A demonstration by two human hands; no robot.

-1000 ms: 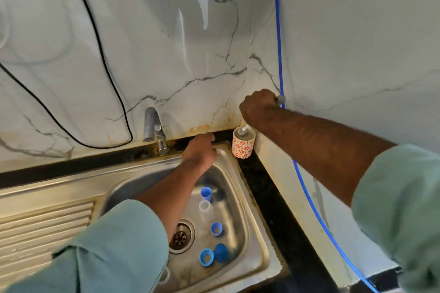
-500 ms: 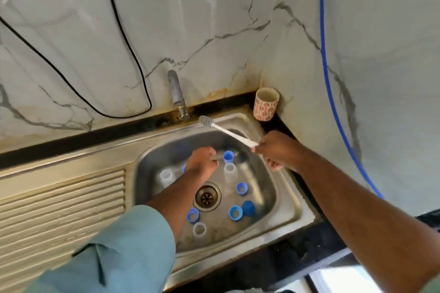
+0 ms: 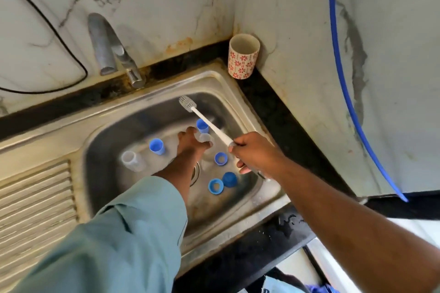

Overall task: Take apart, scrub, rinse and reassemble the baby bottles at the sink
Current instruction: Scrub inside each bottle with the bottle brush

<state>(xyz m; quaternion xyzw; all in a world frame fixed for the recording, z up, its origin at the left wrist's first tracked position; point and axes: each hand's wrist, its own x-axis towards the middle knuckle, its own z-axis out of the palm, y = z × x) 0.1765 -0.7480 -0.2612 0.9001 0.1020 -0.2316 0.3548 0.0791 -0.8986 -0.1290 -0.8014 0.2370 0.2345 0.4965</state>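
The right hand (image 3: 253, 153) gripped the brush (image 3: 203, 120); the left hand's fingers (image 3: 188, 137) curled around a clear bottle (image 3: 205, 137) in the sink (image 3: 247, 107). Best to lift it upright, steady, before brushing inside.

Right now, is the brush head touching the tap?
Apart. The head view shows the brush, held in the right hand, with its bristles over the sink basin, well clear of the tap.
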